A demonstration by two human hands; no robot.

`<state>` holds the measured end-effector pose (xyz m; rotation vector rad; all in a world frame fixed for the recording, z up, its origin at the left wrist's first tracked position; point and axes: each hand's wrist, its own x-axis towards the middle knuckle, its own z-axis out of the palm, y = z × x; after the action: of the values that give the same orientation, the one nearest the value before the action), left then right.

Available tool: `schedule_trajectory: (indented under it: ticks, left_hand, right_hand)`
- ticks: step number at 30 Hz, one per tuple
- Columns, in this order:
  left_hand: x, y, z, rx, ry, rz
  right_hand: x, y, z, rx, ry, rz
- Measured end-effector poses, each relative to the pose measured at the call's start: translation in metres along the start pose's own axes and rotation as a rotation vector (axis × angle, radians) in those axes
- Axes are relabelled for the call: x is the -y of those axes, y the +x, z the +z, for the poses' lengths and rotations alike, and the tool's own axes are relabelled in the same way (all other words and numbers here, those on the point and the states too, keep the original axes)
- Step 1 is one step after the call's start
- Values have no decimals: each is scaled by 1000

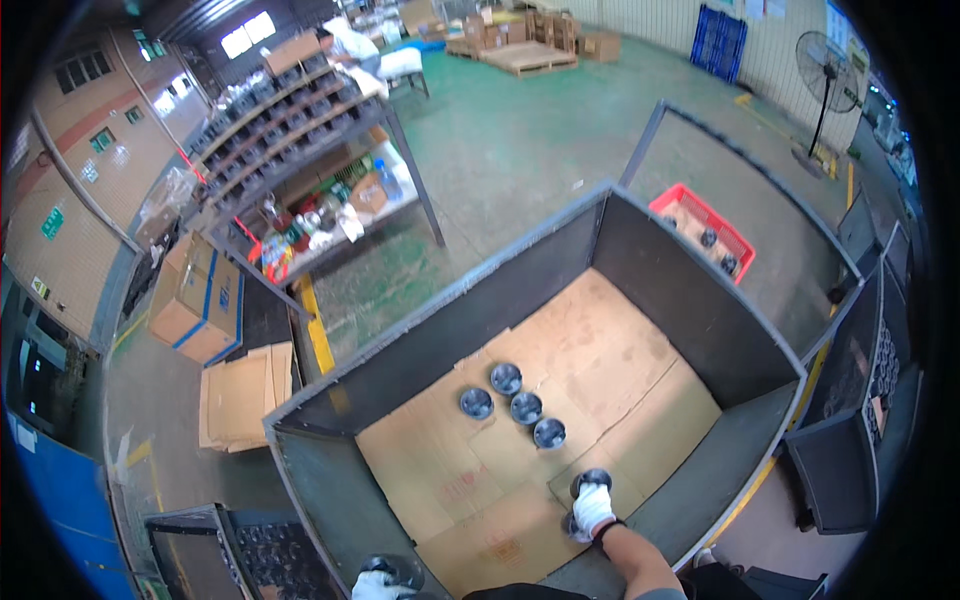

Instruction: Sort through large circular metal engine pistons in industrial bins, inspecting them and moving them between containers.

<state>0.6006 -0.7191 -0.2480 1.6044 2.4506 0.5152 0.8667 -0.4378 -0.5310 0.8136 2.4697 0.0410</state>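
- Left hand: cut off by lower edge; its grip on the dark round part cannot be told.
- Right hand: glove covers the part beneath; only its top shows.
- Red crate: partly hidden behind bin wall; contents too small.

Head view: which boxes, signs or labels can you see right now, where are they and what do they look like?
Cardboard box: left of the bin, brown, blue bands.
Flattened cardboard: on the floor beside it, plain brown sheets.
Green sign: left wall, small rectangle.
Cardboard liner: bin floor, brown, faint red print.
Stacked cartons: far end, brown, by a wooden pallet.
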Motion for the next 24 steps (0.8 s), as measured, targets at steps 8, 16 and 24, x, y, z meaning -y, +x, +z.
schedule_trajectory:
  ticks: [8, 16, 24]
  left_hand:
    - [-9, -104, -103, 36, -39, 207]
    - [-3, -177, -170, -75, 114, 553]
    - [-89, -167, -180, 392, 51, 1184]
  right_hand:
    - [39, -165, -181, -388, 586, 277]
    - [123, -369, -256, -708, 830, 515]
    - [234, -547, -181, -720, 1028, 935]
